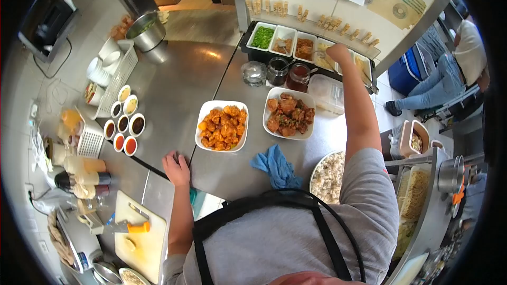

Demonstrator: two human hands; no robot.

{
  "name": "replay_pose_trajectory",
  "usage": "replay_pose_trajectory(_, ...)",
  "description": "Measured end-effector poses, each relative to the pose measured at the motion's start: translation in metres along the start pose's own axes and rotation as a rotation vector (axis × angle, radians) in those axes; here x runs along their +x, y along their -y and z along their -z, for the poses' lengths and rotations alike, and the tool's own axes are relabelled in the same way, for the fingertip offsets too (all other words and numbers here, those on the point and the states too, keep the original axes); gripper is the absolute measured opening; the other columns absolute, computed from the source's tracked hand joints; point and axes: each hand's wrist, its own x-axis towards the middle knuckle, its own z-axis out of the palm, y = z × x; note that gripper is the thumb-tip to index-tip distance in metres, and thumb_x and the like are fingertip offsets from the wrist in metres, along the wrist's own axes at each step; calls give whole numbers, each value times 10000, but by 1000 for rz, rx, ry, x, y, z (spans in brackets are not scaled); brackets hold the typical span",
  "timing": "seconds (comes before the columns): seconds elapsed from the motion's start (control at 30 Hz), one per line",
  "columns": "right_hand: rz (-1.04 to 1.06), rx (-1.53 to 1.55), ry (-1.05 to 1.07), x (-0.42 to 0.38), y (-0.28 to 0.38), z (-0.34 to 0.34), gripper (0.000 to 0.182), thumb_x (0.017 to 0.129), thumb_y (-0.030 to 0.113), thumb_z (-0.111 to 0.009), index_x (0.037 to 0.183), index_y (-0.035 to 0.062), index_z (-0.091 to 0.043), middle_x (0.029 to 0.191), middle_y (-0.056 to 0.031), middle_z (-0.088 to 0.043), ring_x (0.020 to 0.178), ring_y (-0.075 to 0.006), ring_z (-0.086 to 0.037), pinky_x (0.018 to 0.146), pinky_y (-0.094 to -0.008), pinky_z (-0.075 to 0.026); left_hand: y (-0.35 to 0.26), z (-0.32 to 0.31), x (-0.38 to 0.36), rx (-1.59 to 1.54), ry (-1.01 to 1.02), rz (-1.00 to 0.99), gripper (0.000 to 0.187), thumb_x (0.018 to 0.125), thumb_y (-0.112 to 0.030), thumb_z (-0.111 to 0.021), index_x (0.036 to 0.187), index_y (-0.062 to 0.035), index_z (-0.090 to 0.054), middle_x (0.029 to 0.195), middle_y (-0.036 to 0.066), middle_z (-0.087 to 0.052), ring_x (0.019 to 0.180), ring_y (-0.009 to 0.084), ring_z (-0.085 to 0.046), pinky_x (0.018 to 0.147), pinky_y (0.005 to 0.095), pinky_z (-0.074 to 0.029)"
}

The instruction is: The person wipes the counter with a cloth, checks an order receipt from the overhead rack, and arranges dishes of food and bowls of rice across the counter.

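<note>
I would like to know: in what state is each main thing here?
Left hand: open
Right hand: curled, grip unclear
Topping containers: uncovered
Orange-food bowl: filled
Browned-food bowl: filled
Dark jar: uncovered, utensil inside
Clear container: lid unclear
Sauce cups: filled
Blue cloth: crumpled
Knife: lying on the cutting board
Metal pot: uncovered

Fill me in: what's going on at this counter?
One person is at a steel counter. The right hand is over the black topping tray, its grip unclear. The left hand rests at the counter's edge, apparently empty. Two white bowls of food stand untouched, a blue cloth nearby.
</note>
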Motion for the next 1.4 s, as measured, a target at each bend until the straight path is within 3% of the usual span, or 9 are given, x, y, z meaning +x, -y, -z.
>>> replay_pose_trajectory(0.07, 81, -58, -41, -7, -3, 12, 296, 651, 202, -465, 795, -23, -594, 889, -220, -552, 840, -351, -528, 740, -380, -424, -2, 3, 0, 21, -24, -6, 231, 713, -150, -509, 909, -28, -500, 907, 146, -474, 843, 303, -467, 745, 363, -379)
replay_pose_trajectory(0.33, 339, 572, 22, -107, 92, 37, 211, 672, 202, -549, 726, 3, -591, 626, -117, -567, 604, -174, -531, 575, -292, -410, 4, 1, 0, 27, -55, -7, 212, 706, -166, -526, 871, -33, -527, 904, 148, -482, 864, 300, -466, 754, 365, -383)
replay_pose_trajectory(0.5, 514, 616, 217, -173, 148, 11, 173, 690, 164, -538, 746, 6, -582, 626, -108, -564, 582, -188, -552, 553, -303, -425, 2, 4, -1, 4, -64, -8, 197, 701, -157, -529, 851, -29, -531, 895, 145, -482, 848, 296, -468, 741, 365, -386)
replay_pose_trajectory(0.77, 715, 630, -48, -226, 167, -33, 129, 722, 143, -519, 741, 17, -536, 708, -155, -549, 645, -303, -535, 579, -332, -424, 1, 5, -1, -30, -86, -25, 172, 691, -147, -533, 819, -31, -535, 873, 126, -491, 824, 288, -477, 725, 359, -395)
replay_pose_trajectory(1.0, 984, 464, -299, -233, 171, -52, 77, 716, 112, -526, 706, 36, -516, 683, -123, -519, 650, -304, -505, 567, -360, -411, 1, 6, 0, -11, -79, -26, 185, 694, -155, -536, 839, -41, -540, 919, 134, -489, 864, 290, -473, 748, 361, -390)
replay_pose_trajectory(1.1, 937, 524, -284, -231, 173, -53, 76, 722, 102, -519, 705, 28, -529, 667, -108, -531, 604, -254, -520, 548, -321, -416, 3, 4, 1, -10, -66, -21, 190, 697, -158, -536, 847, -42, -542, 938, 140, -485, 881, 293, -470, 758, 363, -387)
replay_pose_trajectory(1.23, 496, 878, -18, -189, 152, -53, 98, 726, 106, -532, 733, 14, -567, 650, -78, -577, 540, -131, -511, 527, -240, -410, -1, 4, -1, -14, -80, -11, 166, 697, -144, -526, 821, -34, -538, 881, 140, -492, 847, 295, -476, 744, 358, -387)
replay_pose_trajectory(1.3, 317, 955, -16, -159, 132, -32, 122, 728, 133, -541, 748, 16, -572, 656, -79, -582, 569, -137, -531, 545, -247, -422, 0, 5, 0, -9, -61, -31, 173, 691, -145, -533, 825, -36, -541, 906, 148, -489, 862, 297, -475, 746, 363, -389)
replay_pose_trajectory(1.4, 258, 683, -380, -114, 86, 2, 201, 745, 210, -509, 782, 29, -588, 708, -141, -587, 646, -246, -572, 597, -317, -441, -2, 4, 0, -8, -75, -45, 163, 691, -138, -530, 812, -30, -538, 876, 143, -487, 837, 294, -478, 732, 362, -392)
